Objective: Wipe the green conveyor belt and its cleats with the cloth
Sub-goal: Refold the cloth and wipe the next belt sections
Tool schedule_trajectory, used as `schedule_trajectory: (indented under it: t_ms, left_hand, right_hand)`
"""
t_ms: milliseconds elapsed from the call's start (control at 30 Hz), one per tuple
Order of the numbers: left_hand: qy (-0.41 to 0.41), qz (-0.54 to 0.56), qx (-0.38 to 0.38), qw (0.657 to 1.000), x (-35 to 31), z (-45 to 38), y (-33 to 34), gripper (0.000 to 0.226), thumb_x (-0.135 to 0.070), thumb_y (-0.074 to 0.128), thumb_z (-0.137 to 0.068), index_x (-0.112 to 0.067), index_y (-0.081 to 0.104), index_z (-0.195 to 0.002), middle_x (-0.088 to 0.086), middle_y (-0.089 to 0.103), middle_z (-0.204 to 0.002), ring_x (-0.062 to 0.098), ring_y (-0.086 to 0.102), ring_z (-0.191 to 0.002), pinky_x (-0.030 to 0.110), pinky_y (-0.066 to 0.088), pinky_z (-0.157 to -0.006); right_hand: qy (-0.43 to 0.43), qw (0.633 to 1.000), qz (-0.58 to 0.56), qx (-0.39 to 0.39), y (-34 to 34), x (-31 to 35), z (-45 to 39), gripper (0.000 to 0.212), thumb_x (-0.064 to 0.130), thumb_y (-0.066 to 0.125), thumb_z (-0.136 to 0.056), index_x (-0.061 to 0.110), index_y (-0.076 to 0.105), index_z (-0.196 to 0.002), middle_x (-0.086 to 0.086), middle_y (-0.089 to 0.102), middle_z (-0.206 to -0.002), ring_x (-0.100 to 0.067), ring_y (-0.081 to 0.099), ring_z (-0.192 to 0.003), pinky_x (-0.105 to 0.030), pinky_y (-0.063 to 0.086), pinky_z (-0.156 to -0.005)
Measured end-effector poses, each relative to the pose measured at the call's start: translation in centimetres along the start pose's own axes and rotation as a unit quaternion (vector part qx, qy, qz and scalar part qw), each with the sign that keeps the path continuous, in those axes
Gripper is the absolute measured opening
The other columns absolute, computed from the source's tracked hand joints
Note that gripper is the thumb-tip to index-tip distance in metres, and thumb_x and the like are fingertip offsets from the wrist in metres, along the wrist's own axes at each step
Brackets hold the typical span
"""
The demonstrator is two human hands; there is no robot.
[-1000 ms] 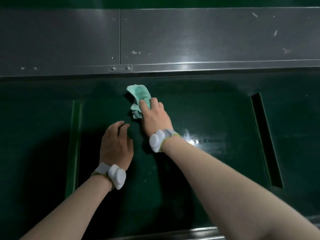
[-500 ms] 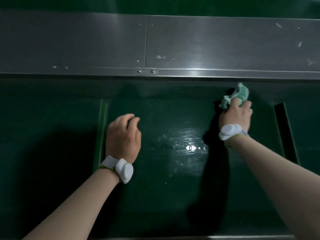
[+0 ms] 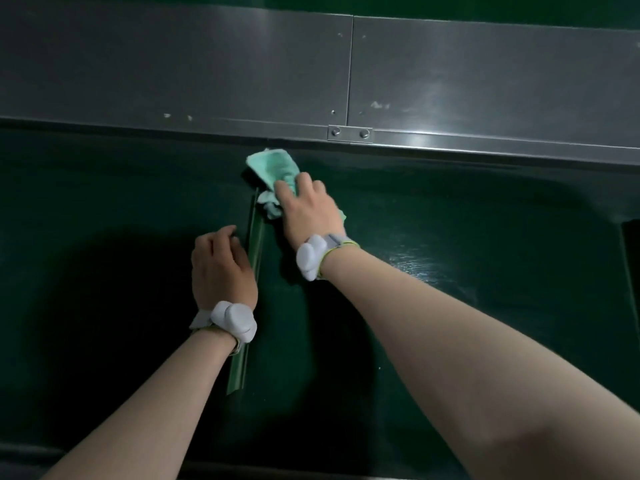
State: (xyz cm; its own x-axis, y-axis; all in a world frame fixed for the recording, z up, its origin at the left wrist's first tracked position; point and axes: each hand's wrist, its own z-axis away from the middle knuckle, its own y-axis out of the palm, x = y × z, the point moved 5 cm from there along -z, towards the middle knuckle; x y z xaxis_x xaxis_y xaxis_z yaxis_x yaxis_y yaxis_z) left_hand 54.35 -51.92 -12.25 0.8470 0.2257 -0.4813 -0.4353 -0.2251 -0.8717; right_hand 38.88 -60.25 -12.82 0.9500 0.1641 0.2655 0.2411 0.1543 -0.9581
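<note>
The dark green conveyor belt (image 3: 450, 271) fills the view. An upright green cleat (image 3: 254, 251) crosses it just left of centre. A crumpled light green cloth (image 3: 273, 164) lies at the cleat's far end, close under the metal side guard. My right hand (image 3: 308, 209) is on top of the cloth, holding it bunched and pressing it onto the belt just right of the cleat. My left hand (image 3: 221, 268) rests on the belt against the cleat's left side, fingers loosely curled and holding nothing. My left wrist hides part of the cleat.
A grey metal side guard (image 3: 450, 81) runs along the belt's far edge, with a screwed joint plate (image 3: 349, 134). A second cleat (image 3: 630, 244) shows at the right edge. The belt surface gleams wet to the right of my right arm.
My right hand has swept the cloth from the right side of the belt section back left to the left cleat's far end. My left hand now sits on the cleat's left side.
</note>
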Motion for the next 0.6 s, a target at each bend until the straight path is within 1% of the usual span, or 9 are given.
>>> schedule_trajectory:
  t_ms: [67, 133, 167, 233, 333, 400, 433, 500, 600]
  left_hand:
    - [0.044, -0.021, -0.008, 0.999, 0.1, 0.1, 0.1, 0.026, -0.013, 0.05, -0.104, -0.009, 0.066, -0.124, 0.016, 0.061, -0.118, 0.037, 0.059, -0.101, 0.047, 0.048, -0.084]
    - [0.079, -0.034, 0.006, 0.996, 0.1, -0.1, 0.4, 0.029, -0.005, 0.052, -0.1, -0.008, 0.065, -0.126, 0.017, 0.061, -0.116, 0.038, 0.059, -0.099, 0.049, 0.05, -0.083]
    - [0.093, -0.04, 0.032, 0.994, 0.3, -0.1, 0.9, 0.034, -0.001, 0.053, -0.097, -0.008, 0.064, -0.129, 0.016, 0.06, -0.117, 0.038, 0.059, -0.101, 0.05, 0.051, -0.082]
    - [0.083, -0.048, 0.068, 0.993, 0.4, -0.1, 1.6, 0.044, 0.004, 0.055, -0.091, -0.012, 0.062, -0.132, 0.014, 0.057, -0.123, 0.037, 0.058, -0.106, 0.049, 0.053, -0.084]
    - [0.021, -0.043, 0.076, 0.996, 0.8, -0.7, 2.1, 0.043, -0.002, 0.053, -0.092, -0.021, 0.063, -0.129, 0.008, 0.057, -0.128, 0.032, 0.058, -0.111, 0.04, 0.05, -0.089]
    - [0.033, -0.046, 0.079, 0.995, 0.4, -0.6, 2.1, 0.046, 0.003, 0.054, -0.089, -0.018, 0.062, -0.13, 0.013, 0.057, -0.128, 0.036, 0.058, -0.11, 0.043, 0.05, -0.089]
    - [0.047, -0.051, 0.072, 0.995, 0.2, -1.3, 1.8, 0.048, 0.005, 0.054, -0.088, -0.016, 0.062, -0.131, 0.016, 0.057, -0.128, 0.038, 0.058, -0.11, 0.046, 0.051, -0.089]
    - [0.074, -0.067, 0.058, 0.993, -0.2, -0.7, 1.4, 0.049, 0.005, 0.052, -0.088, -0.011, 0.061, -0.134, 0.02, 0.058, -0.127, 0.04, 0.059, -0.108, 0.048, 0.051, -0.086]
    - [0.115, -0.097, 0.04, 0.988, -1.0, -0.2, 0.5, 0.044, -0.005, 0.048, -0.096, -0.008, 0.056, -0.139, 0.022, 0.059, -0.126, 0.042, 0.059, -0.104, 0.049, 0.046, -0.08]
  right_hand:
    - [0.026, 1.0, 0.0, -0.016, -0.7, -2.8, 0.9, 0.051, 0.011, 0.048, -0.093, 0.02, 0.048, -0.143, -0.017, 0.046, -0.129, -0.038, 0.049, -0.105, -0.042, 0.047, -0.072]
    - [0.129, 0.99, 0.011, -0.052, -1.8, -7.8, 2.2, 0.053, 0.011, 0.049, -0.094, 0.023, 0.046, -0.146, -0.017, 0.045, -0.132, -0.039, 0.049, -0.11, -0.043, 0.049, -0.077]
    - [0.187, 0.98, 0.013, -0.07, -2.4, -10.5, 3.3, 0.053, 0.01, 0.05, -0.094, 0.023, 0.047, -0.145, -0.018, 0.045, -0.132, -0.04, 0.049, -0.111, -0.043, 0.048, -0.077]
    - [0.27, 0.957, -0.005, -0.107, -3.7, -14.6, 5.7, 0.047, 0.007, 0.05, -0.093, 0.018, 0.05, -0.138, -0.021, 0.046, -0.129, -0.042, 0.05, -0.109, -0.043, 0.044, -0.073]
    - [0.299, 0.948, -0.003, -0.112, -3.3, -14.5, 6.2, 0.043, 0.003, 0.048, -0.09, 0.014, 0.053, -0.131, -0.022, 0.046, -0.128, -0.043, 0.051, -0.107, -0.041, 0.039, -0.072]
    - [0.287, 0.952, -0.009, -0.104, -2.7, -11.5, 5.8, 0.046, 0.005, 0.05, -0.09, 0.017, 0.054, -0.134, -0.02, 0.046, -0.13, -0.042, 0.051, -0.109, -0.043, 0.044, -0.077]
    - [0.26, 0.96, -0.015, -0.101, -2.4, -9.2, 5.1, 0.047, 0.008, 0.052, -0.09, 0.019, 0.054, -0.136, -0.019, 0.047, -0.131, -0.041, 0.051, -0.109, -0.042, 0.046, -0.079]
    - [0.183, 0.981, -0.023, -0.066, -0.8, -4.3, 6.4, 0.05, 0.011, 0.055, -0.089, 0.02, 0.052, -0.139, -0.017, 0.047, -0.131, -0.039, 0.05, -0.107, -0.042, 0.048, -0.077]
    - [0.049, 0.998, -0.026, -0.014, 1.3, 1.8, 9.6, 0.048, 0.012, 0.054, -0.089, 0.018, 0.054, -0.137, -0.016, 0.049, -0.126, -0.037, 0.05, -0.098, -0.043, 0.05, -0.07]
